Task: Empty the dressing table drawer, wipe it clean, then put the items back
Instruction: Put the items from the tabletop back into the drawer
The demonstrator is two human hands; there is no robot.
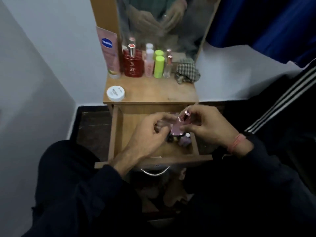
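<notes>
The wooden drawer (118, 134) of the dressing table stands pulled open below the tabletop (153, 91). Both hands hover over its right half. My right hand (206, 129) pinches a small pink bottle (177, 129) with a shiny pink cap. My left hand (150, 134) is curled beside the same bottle, fingers touching its left side, possibly holding something pale. Under the bottle, a dark item (172, 138) and a small purple bottle (185, 141) lie in the drawer. The left half of the drawer floor is bare wood.
On the tabletop stand a pink lotion tube (109, 53), a red perfume bottle (133, 65), a pink bottle (148, 64), a green-capped bottle (159, 67), a clear spray bottle (168, 67), a checked cloth (186, 71) and a white jar (115, 93). A mirror (162, 23) rises behind.
</notes>
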